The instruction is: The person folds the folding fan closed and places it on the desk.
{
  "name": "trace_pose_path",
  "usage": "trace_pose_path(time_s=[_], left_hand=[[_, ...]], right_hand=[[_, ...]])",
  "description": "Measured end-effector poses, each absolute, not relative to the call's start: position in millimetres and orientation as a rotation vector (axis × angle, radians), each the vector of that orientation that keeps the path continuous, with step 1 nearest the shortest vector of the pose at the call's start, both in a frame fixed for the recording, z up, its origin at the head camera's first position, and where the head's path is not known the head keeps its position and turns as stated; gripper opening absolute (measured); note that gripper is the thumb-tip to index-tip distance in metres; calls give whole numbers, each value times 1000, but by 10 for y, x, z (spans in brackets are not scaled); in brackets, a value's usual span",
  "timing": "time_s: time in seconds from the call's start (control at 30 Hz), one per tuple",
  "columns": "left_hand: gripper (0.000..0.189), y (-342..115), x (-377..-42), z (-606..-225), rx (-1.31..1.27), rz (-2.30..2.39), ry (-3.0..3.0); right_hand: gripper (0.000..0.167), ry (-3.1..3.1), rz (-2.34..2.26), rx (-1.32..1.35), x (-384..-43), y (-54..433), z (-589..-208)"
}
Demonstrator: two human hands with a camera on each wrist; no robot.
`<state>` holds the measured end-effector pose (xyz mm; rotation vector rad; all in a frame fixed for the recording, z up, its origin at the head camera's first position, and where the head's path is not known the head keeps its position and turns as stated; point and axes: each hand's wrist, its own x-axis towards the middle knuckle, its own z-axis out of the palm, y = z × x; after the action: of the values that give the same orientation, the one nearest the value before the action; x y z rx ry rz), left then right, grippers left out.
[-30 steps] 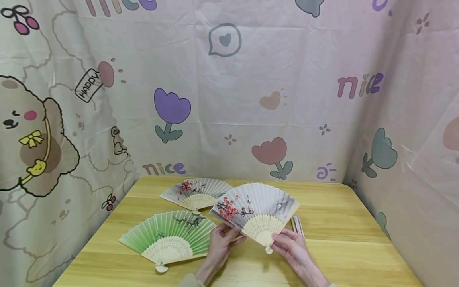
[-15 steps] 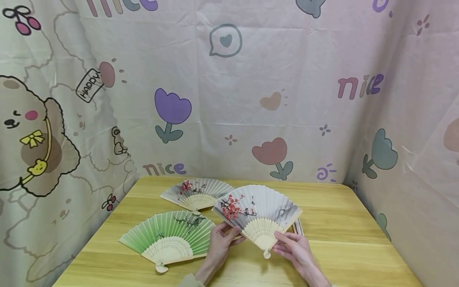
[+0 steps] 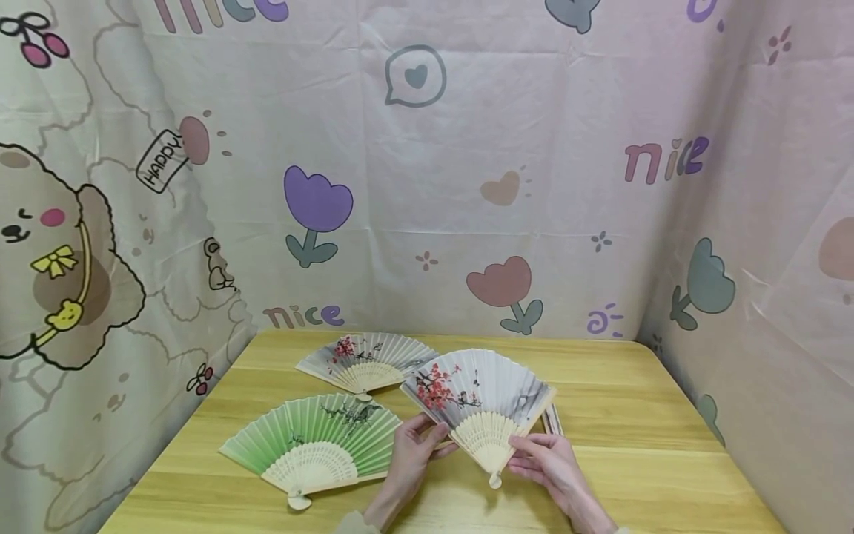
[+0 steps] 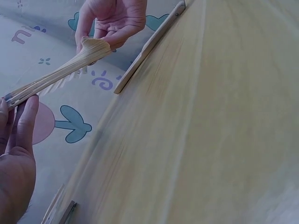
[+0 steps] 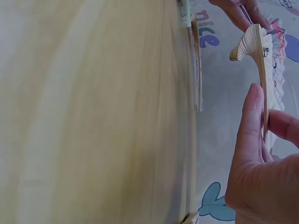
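My left fingers (image 3: 435,433) and right fingers (image 3: 527,445) pinch blossom fan (image 3: 483,400). Green fan (image 3: 336,434) left of it, grey fan (image 3: 365,360) behind-left, partly covered; right, maybe a folded fan (image 3: 552,421).

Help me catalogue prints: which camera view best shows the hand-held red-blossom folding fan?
The head view: the held red-blossom folding fan faces the camera, spread open, its blossoms clear. Both wrist views show it nearly edge-on, the right with slivers of red.

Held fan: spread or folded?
Spread. The fan is wide open between the left hand and right hand, its ribs splayed apart.
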<state>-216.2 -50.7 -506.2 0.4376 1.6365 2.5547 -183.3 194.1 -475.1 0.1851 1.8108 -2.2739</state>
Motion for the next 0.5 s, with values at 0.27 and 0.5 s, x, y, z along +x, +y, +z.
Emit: trace_pose_path(time_s=[0.27,0.5], left_hand=[[50,-511,-2158,-5072,471,2518,1646],[50,-515,-2150,-5078,474,2493,1648]], right_hand=[[7,1860,-2251,169,-1843,1931,-4771],[12,1909,-2208,131,-1841,1920,-4778]])
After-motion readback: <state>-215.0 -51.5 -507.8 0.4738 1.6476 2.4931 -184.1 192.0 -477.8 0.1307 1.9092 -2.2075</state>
